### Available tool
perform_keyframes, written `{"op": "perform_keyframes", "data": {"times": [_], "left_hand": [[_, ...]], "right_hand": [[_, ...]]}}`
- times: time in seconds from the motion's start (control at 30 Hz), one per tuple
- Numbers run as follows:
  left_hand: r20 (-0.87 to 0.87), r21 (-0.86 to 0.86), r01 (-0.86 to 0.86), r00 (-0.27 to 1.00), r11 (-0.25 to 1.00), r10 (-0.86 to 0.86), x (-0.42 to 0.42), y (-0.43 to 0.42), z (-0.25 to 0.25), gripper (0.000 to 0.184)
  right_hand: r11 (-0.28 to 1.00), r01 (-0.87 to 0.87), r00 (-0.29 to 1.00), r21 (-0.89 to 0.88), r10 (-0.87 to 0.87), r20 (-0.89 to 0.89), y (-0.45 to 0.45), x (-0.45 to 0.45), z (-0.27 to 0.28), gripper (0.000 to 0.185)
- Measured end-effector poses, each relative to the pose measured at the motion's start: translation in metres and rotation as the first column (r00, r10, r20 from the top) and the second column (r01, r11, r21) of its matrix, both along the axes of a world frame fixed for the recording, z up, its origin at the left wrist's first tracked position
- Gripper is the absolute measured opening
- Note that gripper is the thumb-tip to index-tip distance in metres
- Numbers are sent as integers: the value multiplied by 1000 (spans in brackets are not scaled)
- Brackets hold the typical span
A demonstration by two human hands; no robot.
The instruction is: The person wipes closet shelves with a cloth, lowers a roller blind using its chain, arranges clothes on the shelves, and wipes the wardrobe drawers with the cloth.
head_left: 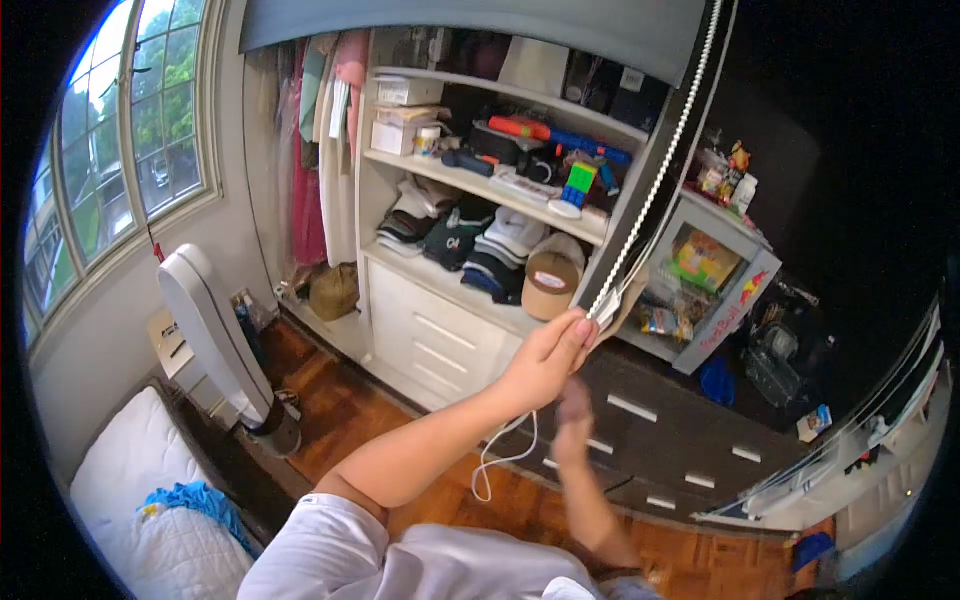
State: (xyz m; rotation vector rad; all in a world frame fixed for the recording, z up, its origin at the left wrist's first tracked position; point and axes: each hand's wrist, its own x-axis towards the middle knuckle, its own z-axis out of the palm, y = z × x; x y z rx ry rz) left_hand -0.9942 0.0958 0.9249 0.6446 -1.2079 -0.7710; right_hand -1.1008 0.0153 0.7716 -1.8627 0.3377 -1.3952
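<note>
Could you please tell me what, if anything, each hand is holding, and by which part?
The left hand grips the white beaded chain at the bottom of its visible straight run. The right hand is too blurred to tell.

I am holding my left arm [430, 437] out in front of me, the bare forearm slanting up and away from a bent elbow. My left hand [556, 354] is gripping firmly, fingers curling in and thumb lying close over them. My right hand [574, 420] is sitting just below it, blurring too much to show its fingers, while my right forearm [598, 508] is standing steeply beneath.
</note>
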Motion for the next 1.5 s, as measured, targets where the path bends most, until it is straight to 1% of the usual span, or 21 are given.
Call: {"op": "perform_keyframes", "data": {"times": [0.03,0.1,0.27,0.37,0.4,0.43,0.57,0.67,0.7,0.8,0.83,0.87,0.93,0.97,1.07,1.1,1.13,1.17,1.27,1.37,1.5], "left_hand": [[18,25,22,1000,999,-22,-1,1,-18,26],[-7,83,120,993,989,-120,-9,3,-54,26],[50,231,251,962,940,-269,-22,20,-124,30],[168,214,196,958,957,-234,-3,19,-130,32],[323,150,55,941,987,-101,6,18,-127,30],[305,224,47,945,973,-116,16,19,-117,26],[22,-11,6,1000,1000,-6,37,-4,-89,38],[148,4,51,988,999,-51,30,-1,-25,45],[150,-129,12,989,992,8,22,-10,-14,45],[-99,-143,124,985,982,-139,-4,-10,17,40],[-29,-94,104,994,990,-107,-6,-9,20,31],[-11,-75,9,1000,997,-10,-8,-13,11,28],[26,-44,-168,985,985,169,-12,-25,-24,23],[35,-7,-139,990,990,139,-10,-19,-33,22],[103,95,-130,987,987,120,-2,5,-64,22],[82,114,-65,995,991,56,1,1,-88,23],[60,133,3,998,991,-11,4,-3,-107,25],[87,179,30,995,983,-46,5,5,-110,25],[120,273,67,987,960,-103,5,9,-143,26],[215,296,34,971,955,-101,9,1,-186,27],[391,432,-106,917,896,-80,29,-5,-219,26]], "right_hand": [[979,-124,983,164,99,154,2,1,42,55],[972,-208,968,106,189,166,-3,-3,116,64],[950,-285,956,126,272,113,16,14,218,44],[958,-257,952,126,228,206,14,19,197,35],[958,-271,944,97,245,219,14,17,188,36],[985,-138,956,104,104,275,29,21,185,40],[973,-124,983,193,94,158,61,19,126,40],[932,-119,993,342,112,40,79,21,76,39],[935,-134,990,328,138,10,80,22,54,38],[938,-91,984,333,136,-115,83,22,3,36],[973,41,985,226,-1,-175,92,23,8,34],[969,88,955,230,-17,-297,89,17,-5,31],[997,75,910,17,-61,-409,71,7,-37,29],[997,28,832,75,18,-554,71,-2,-25,43],[965,-140,964,219,184,-191,27,-13,-47,61],[901,-176,966,396,236,-107,19,-13,-28,75],[897,-180,979,403,205,-20,21,-9,10,73],[874,-315,939,369,345,-15,19,-6,52,72],[898,-376,927,227,362,101,15,13,119,53],[938,-267,959,220,236,158,18,29,143,36],[968,-86,994,235,68,86,18,39,99,32]]}}
